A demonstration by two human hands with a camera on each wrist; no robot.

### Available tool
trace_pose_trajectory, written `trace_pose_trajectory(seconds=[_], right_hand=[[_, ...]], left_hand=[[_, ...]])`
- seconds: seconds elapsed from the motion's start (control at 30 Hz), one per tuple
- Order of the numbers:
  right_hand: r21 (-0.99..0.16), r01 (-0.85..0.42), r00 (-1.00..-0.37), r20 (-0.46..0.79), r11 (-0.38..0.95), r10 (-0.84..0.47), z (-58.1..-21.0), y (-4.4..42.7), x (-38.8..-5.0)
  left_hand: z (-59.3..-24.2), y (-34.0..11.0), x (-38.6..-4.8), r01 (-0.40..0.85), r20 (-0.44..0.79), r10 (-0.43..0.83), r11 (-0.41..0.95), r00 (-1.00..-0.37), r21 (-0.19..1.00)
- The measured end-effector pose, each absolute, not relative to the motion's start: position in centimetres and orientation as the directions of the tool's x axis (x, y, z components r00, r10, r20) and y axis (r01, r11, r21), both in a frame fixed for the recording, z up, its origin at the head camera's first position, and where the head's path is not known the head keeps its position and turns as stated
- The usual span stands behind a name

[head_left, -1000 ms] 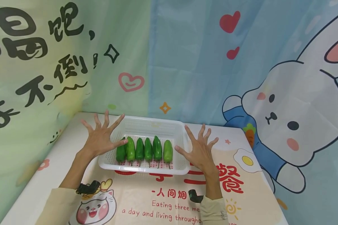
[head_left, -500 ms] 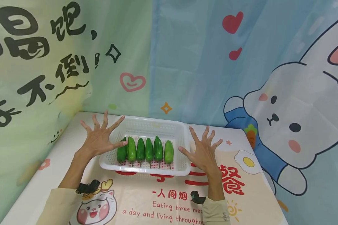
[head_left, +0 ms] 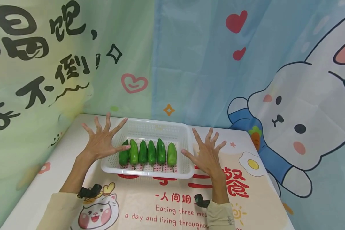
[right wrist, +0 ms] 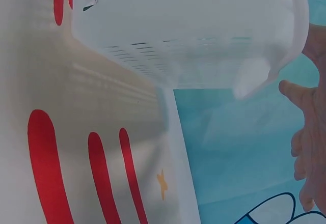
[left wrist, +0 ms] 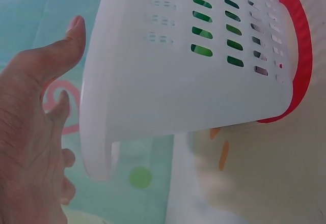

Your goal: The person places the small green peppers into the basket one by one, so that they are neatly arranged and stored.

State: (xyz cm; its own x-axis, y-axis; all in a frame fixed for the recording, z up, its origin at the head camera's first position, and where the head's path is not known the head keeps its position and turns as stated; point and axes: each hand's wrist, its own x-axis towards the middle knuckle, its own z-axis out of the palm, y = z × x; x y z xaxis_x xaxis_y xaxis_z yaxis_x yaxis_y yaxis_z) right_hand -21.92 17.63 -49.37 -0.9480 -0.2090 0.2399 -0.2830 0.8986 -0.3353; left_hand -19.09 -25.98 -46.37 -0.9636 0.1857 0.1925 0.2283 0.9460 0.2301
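Observation:
A white plastic basket [head_left: 161, 127] with slotted walls stands on the table, holding several green peppers [head_left: 151, 152] in a side-by-side row. The rightmost pepper [head_left: 172, 155] is a lighter green and lies a little apart. My left hand [head_left: 101, 142] is spread wide above the basket's left side, its thumb crossing over the leftmost pepper in the head view. Over the basket's right side my right hand [head_left: 207, 155] is spread likewise, fingers pointing away. Both wrist views show the hands above the basket's rim [left wrist: 97, 107], apart from it and holding nothing.
The table cover [head_left: 166, 220] carries printed red characters, English words and a cat face. Printed fabric [head_left: 189, 64] hangs behind the table and along its left side. A small black device [head_left: 89, 191] sits on each wrist.
Since the first frame, my right hand has shifted slightly to the right, away from the basket's middle. My left hand has stayed nearly still, and the peppers and basket have not moved.

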Motion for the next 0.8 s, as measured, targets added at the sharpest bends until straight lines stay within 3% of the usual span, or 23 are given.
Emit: trace_pose_trajectory(seconds=[0.33, 0.57, 0.67, 0.8], right_hand=[[-0.322, -0.015, -0.969, 0.238, 0.947, 0.066, -48.9, 24.0, -14.7], [-0.308, 0.146, -0.944, 0.24, 0.94, 0.225, -48.4, 27.2, -8.7], [-0.283, 0.101, -0.96, 0.225, 0.954, 0.168, -48.3, 25.5, -9.9], [-0.216, -0.042, -0.983, 0.185, 0.976, -0.002, -48.3, 18.8, -14.2]], left_hand=[[-46.8, -18.0, -25.1, 0.494, 0.175, 0.464, 0.839, -0.868, 0.229], [-47.6, -11.9, -26.7, 0.648, 0.176, 0.624, 0.718, -0.761, 0.254], [-47.8, -14.5, -25.6, 0.615, 0.161, 0.595, 0.746, -0.788, 0.256], [-47.9, -23.3, -22.7, 0.485, 0.132, 0.466, 0.836, -0.875, 0.256]])
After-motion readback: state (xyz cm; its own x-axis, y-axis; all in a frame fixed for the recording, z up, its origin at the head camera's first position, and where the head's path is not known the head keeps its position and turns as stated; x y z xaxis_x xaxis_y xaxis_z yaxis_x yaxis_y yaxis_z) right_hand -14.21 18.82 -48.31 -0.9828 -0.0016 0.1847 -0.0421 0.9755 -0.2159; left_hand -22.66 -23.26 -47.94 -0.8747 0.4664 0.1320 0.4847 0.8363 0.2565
